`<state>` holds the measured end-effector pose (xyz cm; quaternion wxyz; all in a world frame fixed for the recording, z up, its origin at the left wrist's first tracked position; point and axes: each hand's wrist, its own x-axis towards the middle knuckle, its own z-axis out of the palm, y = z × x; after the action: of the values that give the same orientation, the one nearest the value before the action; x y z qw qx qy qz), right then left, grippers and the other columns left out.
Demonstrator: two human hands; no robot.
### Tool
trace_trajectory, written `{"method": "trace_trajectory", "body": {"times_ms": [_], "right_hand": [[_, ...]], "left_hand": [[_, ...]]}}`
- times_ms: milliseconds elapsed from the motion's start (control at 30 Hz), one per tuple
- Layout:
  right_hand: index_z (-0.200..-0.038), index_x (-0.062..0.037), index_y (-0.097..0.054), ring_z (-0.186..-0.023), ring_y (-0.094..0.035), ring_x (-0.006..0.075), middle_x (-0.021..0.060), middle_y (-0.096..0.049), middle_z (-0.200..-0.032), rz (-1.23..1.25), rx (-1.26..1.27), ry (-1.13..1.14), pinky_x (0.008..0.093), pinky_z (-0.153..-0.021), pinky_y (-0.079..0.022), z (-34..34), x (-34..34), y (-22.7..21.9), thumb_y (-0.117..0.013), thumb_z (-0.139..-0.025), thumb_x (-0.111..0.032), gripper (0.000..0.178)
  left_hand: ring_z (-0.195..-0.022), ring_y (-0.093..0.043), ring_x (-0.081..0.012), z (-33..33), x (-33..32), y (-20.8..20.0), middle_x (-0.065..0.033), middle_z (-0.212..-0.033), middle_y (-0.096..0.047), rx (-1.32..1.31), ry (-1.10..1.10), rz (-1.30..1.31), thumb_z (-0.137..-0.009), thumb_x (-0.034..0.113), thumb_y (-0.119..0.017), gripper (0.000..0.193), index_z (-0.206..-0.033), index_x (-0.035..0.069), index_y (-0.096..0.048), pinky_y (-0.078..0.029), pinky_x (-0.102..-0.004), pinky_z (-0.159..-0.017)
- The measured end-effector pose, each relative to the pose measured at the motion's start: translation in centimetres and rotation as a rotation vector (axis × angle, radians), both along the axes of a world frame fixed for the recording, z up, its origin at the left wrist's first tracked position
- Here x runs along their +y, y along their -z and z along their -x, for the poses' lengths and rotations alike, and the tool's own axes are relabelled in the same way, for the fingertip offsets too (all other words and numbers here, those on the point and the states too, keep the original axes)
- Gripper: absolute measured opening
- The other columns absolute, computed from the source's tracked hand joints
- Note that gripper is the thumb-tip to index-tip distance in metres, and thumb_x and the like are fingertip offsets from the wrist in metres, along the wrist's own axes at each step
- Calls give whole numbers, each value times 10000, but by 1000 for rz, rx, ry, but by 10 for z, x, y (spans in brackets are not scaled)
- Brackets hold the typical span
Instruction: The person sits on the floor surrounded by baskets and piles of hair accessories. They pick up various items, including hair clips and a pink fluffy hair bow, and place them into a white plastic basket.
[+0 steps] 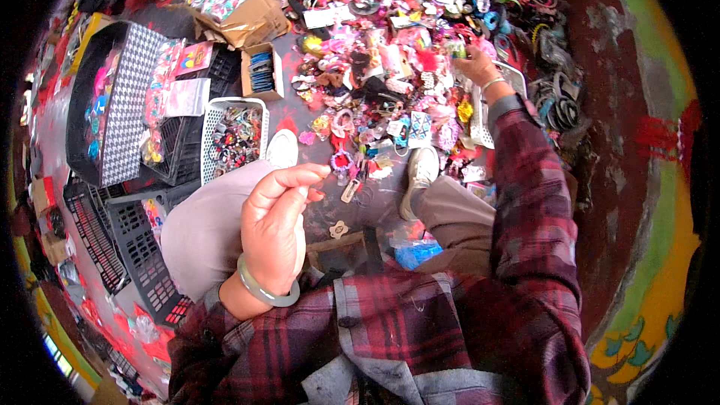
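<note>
My left hand point(277, 214), with a pale green bangle point(268, 289) at the wrist, is raised above my lap. Its thumb and fingers are pinched together; whatever may be between them is too small to make out. My right hand point(480, 71) reaches out over the far right of a big pile of hair accessories point(367, 79), its fingers apart among the things there. Beside that wrist stands a white plastic basket point(512, 79), partly behind my sleeve. Near my feet, at the pile's front, lie hair ties point(343, 161) and a patterned blue-and-white card point(420, 126).
To the left stand a white basket of small hair ties point(264, 116), a small box of dark blue cards point(262, 67), and an open carton of packets point(236, 7). Black crates point(142, 247) lie farther left. My white shoes point(282, 148) border the pile. Headbands point(559, 105) lie at right.
</note>
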<state>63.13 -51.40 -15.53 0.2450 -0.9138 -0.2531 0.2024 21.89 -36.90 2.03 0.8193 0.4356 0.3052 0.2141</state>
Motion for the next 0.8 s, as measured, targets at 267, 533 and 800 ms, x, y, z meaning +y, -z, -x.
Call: {"method": "trace_trajectory", "body": {"times_ms": [267,533,800], "right_hand": [[-978,-22,-617,-681,-548,108,17,-616,-798,-508,360,344,266,-625,-444,33,-148,-86,-657,-755,-156,263],[-988,-112,-558,-707,-610,138,-13,-607,-830,-816,497,915,240,-508,-427,161,-288,3,-605,-809,-243,227],[-947,-51,-504,-673,-585,210,77,-564,-849,-735,670,1224,317,-520,-488,186,-297,126,-559,-826,-130,154]], "left_hand": [[-917,-568,-186,-4,-17,3,-124,-972,-610,-8,90,-43,-845,16,-457,141,-906,2,-583,-428,-275,-763],[-915,-577,-171,-11,-20,23,-112,-964,-613,94,149,-119,-836,19,-462,138,-916,6,-574,-449,-259,-742],[-904,-577,-173,-13,-17,16,-107,-982,-607,130,172,-212,-839,35,-470,134,-928,7,-567,-450,-265,-759]]}}
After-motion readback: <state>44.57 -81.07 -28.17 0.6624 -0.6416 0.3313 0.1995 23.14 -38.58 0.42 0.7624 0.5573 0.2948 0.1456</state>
